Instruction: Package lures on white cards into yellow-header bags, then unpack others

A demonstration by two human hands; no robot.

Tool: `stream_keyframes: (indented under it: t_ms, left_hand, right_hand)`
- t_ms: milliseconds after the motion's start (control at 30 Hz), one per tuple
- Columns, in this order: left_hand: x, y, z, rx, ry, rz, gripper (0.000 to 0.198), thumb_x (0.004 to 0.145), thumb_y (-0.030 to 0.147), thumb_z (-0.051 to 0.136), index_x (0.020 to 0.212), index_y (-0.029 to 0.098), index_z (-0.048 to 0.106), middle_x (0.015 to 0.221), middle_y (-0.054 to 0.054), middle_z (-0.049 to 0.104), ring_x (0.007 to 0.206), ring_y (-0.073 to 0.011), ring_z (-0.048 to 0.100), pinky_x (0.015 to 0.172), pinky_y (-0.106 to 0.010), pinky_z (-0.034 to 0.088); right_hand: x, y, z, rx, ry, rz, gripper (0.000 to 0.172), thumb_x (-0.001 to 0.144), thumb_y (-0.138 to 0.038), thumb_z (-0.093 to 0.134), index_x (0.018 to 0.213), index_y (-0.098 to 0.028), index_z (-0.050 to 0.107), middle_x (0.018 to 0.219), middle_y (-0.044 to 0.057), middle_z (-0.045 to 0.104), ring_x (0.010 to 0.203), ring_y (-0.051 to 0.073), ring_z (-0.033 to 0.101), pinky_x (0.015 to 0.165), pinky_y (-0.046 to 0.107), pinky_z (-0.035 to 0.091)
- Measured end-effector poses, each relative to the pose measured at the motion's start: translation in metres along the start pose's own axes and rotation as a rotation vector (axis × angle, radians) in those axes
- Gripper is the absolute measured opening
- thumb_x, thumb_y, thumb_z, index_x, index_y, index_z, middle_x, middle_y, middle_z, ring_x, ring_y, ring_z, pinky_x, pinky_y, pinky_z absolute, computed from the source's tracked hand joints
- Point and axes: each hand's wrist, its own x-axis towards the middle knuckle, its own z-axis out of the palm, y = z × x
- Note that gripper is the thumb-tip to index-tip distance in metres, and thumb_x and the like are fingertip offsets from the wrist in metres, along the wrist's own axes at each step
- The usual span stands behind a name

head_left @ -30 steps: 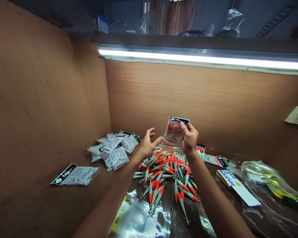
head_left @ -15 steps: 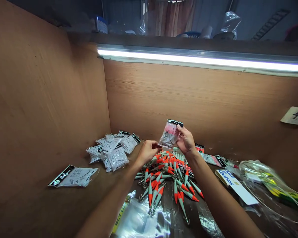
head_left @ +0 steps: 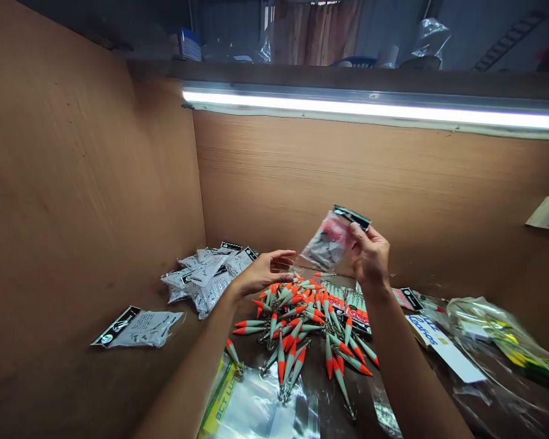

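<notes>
Between its thumb and fingers my right hand (head_left: 369,251) grips a small clear plastic packet (head_left: 326,242) near its black header card. The packet is tilted, slightly blurred, and shows pink printing and dark small parts inside. To its left my left hand (head_left: 269,271) is held with fingers apart, holding nothing, just off the packet's lower corner. Beneath both hands lies a heap of orange-tipped, pale squid jigs (head_left: 297,317) with metal hooks at their ends. Packs of the same jigs (head_left: 357,305) lie partly behind my right wrist.
A pile of white-looking packets (head_left: 205,274) lies at the left back, with one single packet (head_left: 139,327) nearer. Clear bags (head_left: 260,405) lie at the front. On the right are a handwritten card (head_left: 443,344) and a plastic bag with yellow labels (head_left: 507,335). A lit tube lamp (head_left: 370,110) hangs above.
My right hand has moved right with the packet, which now tilts more. My left hand has come away from the packet's lower corner and its fingers have spread.
</notes>
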Motion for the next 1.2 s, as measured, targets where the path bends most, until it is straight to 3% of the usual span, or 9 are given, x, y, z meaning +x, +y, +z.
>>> stream_keyframes:
  t_ms: [133,267,400,667,800,900,1000,1100,1200]
  left_hand:
    - [-0.007,-0.007,-0.029,0.271,0.218,-0.028,0.057,0.064,0.035,0.086,0.118,0.023,0.071,0.105,-0.009,0.073,0.099,-0.0252,0.068,0.091,-0.039,0.053]
    - [-0.005,-0.006,-0.036,0.371,0.345,0.000,0.046,0.073,0.041,0.078,0.114,0.022,0.072,0.102,-0.009,0.074,0.093,-0.0245,0.069,0.086,-0.038,0.054]
    - [-0.003,0.008,-0.027,0.356,0.307,0.033,0.047,0.080,0.044,0.072,0.122,0.022,0.068,0.106,-0.010,0.073,0.096,-0.0245,0.069,0.088,-0.038,0.053]
    - [0.010,0.014,0.022,0.333,0.317,0.159,0.069,0.078,0.036,0.075,0.141,0.024,0.048,0.116,-0.011,0.070,0.102,-0.0251,0.068,0.089,-0.036,0.052]
    - [0.003,0.011,0.002,0.729,0.573,-0.053,0.044,0.085,0.029,0.065,0.128,0.023,0.056,0.101,-0.010,0.073,0.086,-0.0271,0.070,0.080,-0.037,0.052]
    - [-0.012,0.009,-0.039,0.960,0.732,-0.250,0.073,0.086,0.033,0.065,0.149,0.018,0.032,0.115,-0.017,0.069,0.101,-0.0388,0.067,0.083,-0.048,0.050]
    - [-0.023,0.011,-0.065,1.013,0.898,-0.217,0.103,0.082,0.045,0.070,0.155,0.011,0.006,0.139,-0.027,0.049,0.126,-0.0466,0.050,0.095,-0.056,0.045]
    - [-0.020,0.021,-0.061,0.995,0.987,-0.044,0.097,0.084,0.049,0.068,0.154,0.013,0.013,0.147,-0.024,0.040,0.136,-0.0433,0.040,0.105,-0.055,0.039]
    - [-0.008,0.032,-0.034,0.840,0.863,0.071,0.076,0.086,0.044,0.066,0.150,0.017,0.033,0.137,-0.019,0.053,0.126,-0.0353,0.052,0.104,-0.050,0.043]
  right_hand:
    - [0.002,-0.007,0.000,0.011,0.052,-0.036,0.023,0.077,-0.033,0.076,0.094,-0.019,0.073,0.089,0.002,0.072,0.073,0.014,0.065,0.072,0.028,0.051]
    - [-0.010,0.025,0.000,-0.231,0.009,0.037,0.028,0.073,-0.042,0.078,0.080,-0.016,0.071,0.072,0.000,0.068,0.059,0.013,0.057,0.059,0.026,0.046]
    - [-0.013,0.053,-0.002,-0.265,-0.076,0.104,0.031,0.072,-0.044,0.079,0.082,-0.015,0.072,0.076,0.001,0.071,0.065,0.014,0.059,0.065,0.027,0.047]
    - [-0.029,0.063,0.023,-0.220,-0.253,0.223,0.041,0.081,-0.054,0.068,0.101,-0.019,0.072,0.092,0.006,0.075,0.079,0.019,0.067,0.074,0.032,0.052]
    - [-0.018,0.064,-0.025,-0.760,-0.251,0.304,0.042,0.072,-0.052,0.075,0.098,-0.020,0.074,0.094,0.006,0.076,0.087,0.021,0.068,0.079,0.033,0.052]
    - [0.001,0.050,-0.093,-0.974,-0.066,0.324,0.030,0.070,-0.039,0.080,0.091,-0.018,0.073,0.101,0.011,0.074,0.102,0.027,0.066,0.089,0.038,0.049]
    - [0.009,0.038,-0.150,-1.139,0.081,0.428,0.021,0.085,-0.035,0.071,0.089,-0.015,0.070,0.100,0.012,0.071,0.099,0.025,0.066,0.088,0.038,0.050]
    - [0.009,0.039,-0.174,-1.230,0.121,0.513,0.025,0.094,-0.036,0.063,0.107,-0.015,0.065,0.107,0.006,0.067,0.094,0.020,0.066,0.082,0.036,0.055]
    - [0.012,0.043,-0.174,-1.277,0.094,0.510,0.025,0.093,-0.036,0.064,0.101,-0.012,0.066,0.099,0.004,0.068,0.084,0.018,0.066,0.074,0.033,0.055]
